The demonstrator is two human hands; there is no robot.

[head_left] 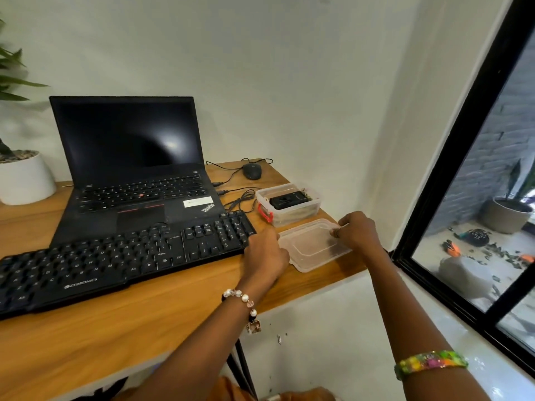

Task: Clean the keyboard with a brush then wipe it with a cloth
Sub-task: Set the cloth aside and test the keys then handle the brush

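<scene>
Nearest, two bare forearms reach up over the desk (162, 319) edge, the left with a bead bracelet (243, 302), the right with a bright band (431, 362). Bare wood lies open under the left forearm, between the desk's near edge and the keyboard (115, 264).

Both hands are on a clear lid (312, 247) that lies flat near the desk's right corner. The left hand (265, 256) grips the lid's left edge with curled fingers; the fingertips are hidden, so how far they wrap is not clear. The right hand (357, 231) pinches the lid's far right rim with curled fingers. The lid's near right corner sits close to the desk's right edge, past which the floor drops away toward a black window frame (451, 180).

The keyboard lies just left of the left hand, its right end touching or nearly touching the knuckles, its length running away leftward at a slant. Beyond it, well left of the hands, an open laptop (130, 169) stands with a dark screen.

Just beyond the lid, between the hands and farther off, sits a clear box (289, 206) with a red clasp, holding a dark object I cannot identify. Loose cables (240, 198) curl left of the box, and a mouse (252, 171) rests farther back by the wall. A white pot (24, 180) stands at far left.
</scene>
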